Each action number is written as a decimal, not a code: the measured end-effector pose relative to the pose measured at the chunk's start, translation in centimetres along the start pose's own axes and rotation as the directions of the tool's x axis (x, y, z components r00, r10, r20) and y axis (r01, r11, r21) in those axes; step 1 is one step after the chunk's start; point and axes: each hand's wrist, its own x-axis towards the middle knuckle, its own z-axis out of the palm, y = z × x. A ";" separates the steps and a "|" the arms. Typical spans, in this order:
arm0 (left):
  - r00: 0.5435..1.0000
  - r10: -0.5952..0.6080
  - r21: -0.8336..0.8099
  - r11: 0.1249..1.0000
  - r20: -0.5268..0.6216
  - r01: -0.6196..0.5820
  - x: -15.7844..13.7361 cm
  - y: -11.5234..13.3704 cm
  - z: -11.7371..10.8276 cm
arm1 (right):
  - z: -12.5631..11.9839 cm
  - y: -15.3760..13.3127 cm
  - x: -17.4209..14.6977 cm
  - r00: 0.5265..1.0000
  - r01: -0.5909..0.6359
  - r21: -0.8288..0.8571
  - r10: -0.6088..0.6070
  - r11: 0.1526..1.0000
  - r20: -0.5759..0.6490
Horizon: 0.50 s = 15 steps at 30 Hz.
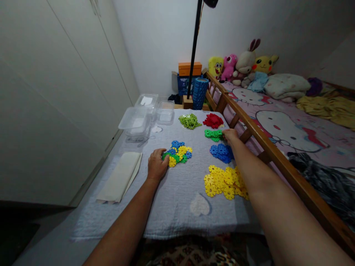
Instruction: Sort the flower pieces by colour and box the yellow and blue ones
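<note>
Beyond a cloth-covered grey table rises a white wall, and a bed with pink cartoon bedding stands to the right. On the table lies a mixed pile of flat, notched plastic discs in blue, yellow and green, the landmark for everything else. At its left edge rests the left hand, fingers partly curled and touching the discs (whether they grip any, I cannot tell). Right of the mixed pile and a little beyond it, the right hand meets the end of a bright green disc pile; its fingers are bent, but I cannot tell whether they pinch a disc. Directly right sits a blue disc pile; nearer and right, a broad yellow disc pile. Beyond the mixed pile are lime-green pieces and, farther right, red ones. Beyond and left stand clear plastic containers.
</note>
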 end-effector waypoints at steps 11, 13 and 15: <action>1.000 -0.009 0.002 1.000 0.006 0.009 0.0 0.0 0.0 | -0.6 -1.7 -2.4 1.000 -0.023 0.039 0.023 0.999 -0.001; 1.000 -0.017 0.007 1.000 0.007 0.017 0.0 0.1 0.1 | -0.5 -2.4 -3.3 0.999 0.011 0.044 -0.013 0.999 0.047; 1.000 -0.021 0.013 1.000 0.013 0.021 0.0 0.2 0.0 | 0.0 -3.2 -4.5 0.992 0.040 0.049 -0.046 0.998 0.117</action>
